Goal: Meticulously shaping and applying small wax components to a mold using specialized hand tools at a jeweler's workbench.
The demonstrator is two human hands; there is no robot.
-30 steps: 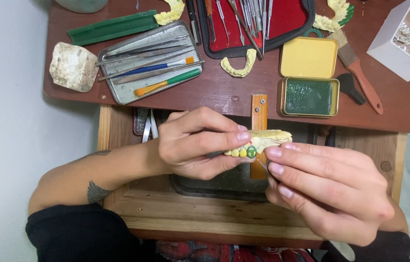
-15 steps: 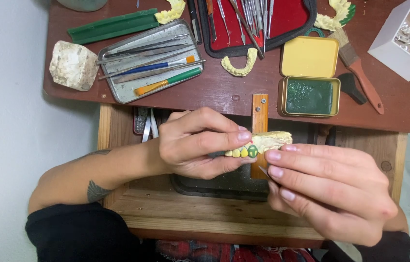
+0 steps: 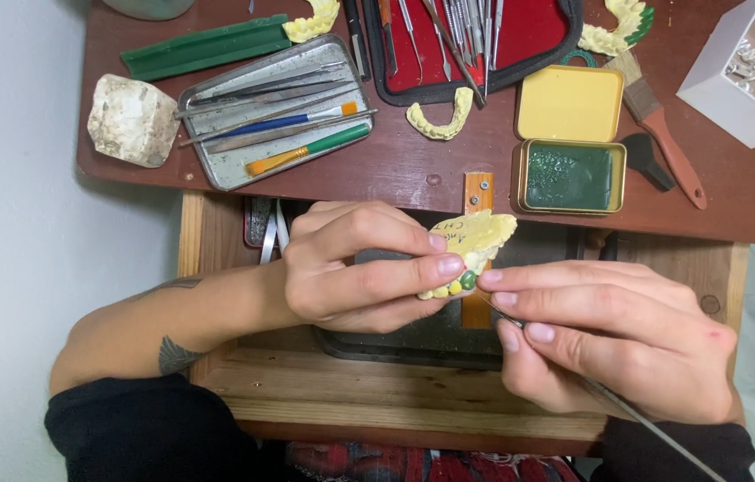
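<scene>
My left hand (image 3: 355, 268) grips a pale yellow dental plaster model (image 3: 476, 243) with a row of small teeth and a green wax spot along its lower edge. My right hand (image 3: 609, 344) pinches a thin metal carving tool (image 3: 636, 418), its tip close under the model's teeth and its handle running down to the right. Both hands hover over an open wooden drawer (image 3: 377, 384) holding a dark tray (image 3: 422, 335).
On the brown bench top lie a metal tray (image 3: 217, 170) of brushes and tools, a red-lined instrument case (image 3: 529, 36), a loose yellow tooth arch (image 3: 438, 118), an open tin of green wax (image 3: 571, 176), a brush (image 3: 663, 143), a white box (image 3: 734, 98), a plaster lump (image 3: 132, 120) and a green bar (image 3: 203, 46).
The model has tilted slightly in my left hand. My right hand has shifted a little under it. Otherwise nothing differs.
</scene>
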